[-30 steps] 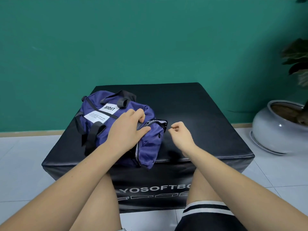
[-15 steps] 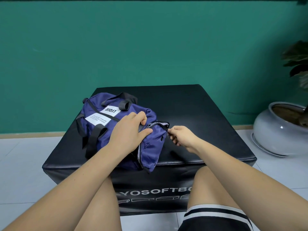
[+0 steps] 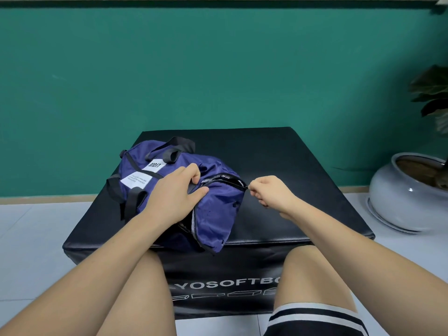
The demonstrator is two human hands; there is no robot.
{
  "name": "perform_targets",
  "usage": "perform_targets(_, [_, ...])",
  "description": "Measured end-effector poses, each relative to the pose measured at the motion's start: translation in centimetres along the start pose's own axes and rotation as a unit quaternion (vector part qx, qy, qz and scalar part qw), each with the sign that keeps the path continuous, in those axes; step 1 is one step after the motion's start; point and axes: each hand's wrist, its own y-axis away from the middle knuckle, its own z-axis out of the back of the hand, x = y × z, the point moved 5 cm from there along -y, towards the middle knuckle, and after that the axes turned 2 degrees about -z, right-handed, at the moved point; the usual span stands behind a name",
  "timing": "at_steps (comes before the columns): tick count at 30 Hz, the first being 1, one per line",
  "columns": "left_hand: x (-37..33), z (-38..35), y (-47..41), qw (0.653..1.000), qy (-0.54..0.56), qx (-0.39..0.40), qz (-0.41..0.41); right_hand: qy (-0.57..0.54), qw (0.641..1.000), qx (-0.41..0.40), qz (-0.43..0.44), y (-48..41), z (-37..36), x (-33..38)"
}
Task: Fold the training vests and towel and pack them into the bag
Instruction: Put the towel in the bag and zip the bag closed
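Left hand: palm down on purple bag, fingers curled, thumb pinching fabric beside the zip opening. Right hand: fingers bunched tight, pinching the zipper pull. Surface: black padded box on white tiled floor; green wall behind; grey plant pot far right. Purple bag: on the box's left half, its right end touching the right fingertips.
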Motion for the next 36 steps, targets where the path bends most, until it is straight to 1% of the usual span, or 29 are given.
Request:
perform_targets(8, [0.2,0.2,1.2,1.000,0.024,-0.001,0.003,0.140,0.987,-0.007,0.074,1.2,-0.6,3.8])
perform_targets(10, [0.5,0.3,1.8,1.000,0.030,-0.006,0.007,0.138,0.988,-0.009,0.065,1.0,-0.7,3.7])
perform_targets(14, [0.3,0.4,2.3,1.000,0.027,-0.010,0.005,0.086,0.996,-0.029,0.012,0.9,-0.1,2.1])
perform_targets(16, [-0.1,0.4,2.1,0.999,0.041,-0.011,0.004,0.092,0.995,-0.033,0.011,1.2,0.0,2.3])
perform_targets(18, [-0.4,0.5,1.7,0.999,0.052,-0.005,0.007,0.102,0.994,-0.034,0.023,1.5,0.1,3.3])
perform_targets(21, [-0.4,0.6,1.6,0.998,0.057,-0.005,0.005,0.148,0.988,-0.025,0.045,1.6,-0.3,4.9])
perform_targets(24, [-0.5,0.7,2.1,0.998,0.057,-0.013,0.001,0.210,0.973,-0.029,0.087,2.0,-1.5,6.7])
perform_targets(26, [-0.3,0.8,2.4,0.998,0.060,-0.016,-0.001,0.226,0.967,-0.041,0.114,2.2,-2.0,7.4])
perform_targets(29, [0.8,1.2,2.8,0.998,0.057,0.001,-0.007,0.177,0.977,-0.027,0.117,2.1,-1.8,7.0])
perform_targets(31, [1.9,1.3,3.1,0.998,0.063,0.015,-0.013,0.103,0.989,0.016,0.107,2.2,-1.5,5.8])
perform_targets(33, [2.6,1.3,3.0,0.997,0.071,0.027,-0.023,0.026,0.993,0.067,0.096,2.2,-1.4,4.2])
perform_targets(34, [2.7,1.4,2.8,0.996,0.073,0.030,-0.029,0.017,0.992,0.079,0.098,2.2,-1.4,3.5])
perform_targets(36, [3.1,1.5,2.2,0.996,0.073,0.036,-0.031,0.051,0.990,0.063,0.112,1.6,-1.5,1.9])
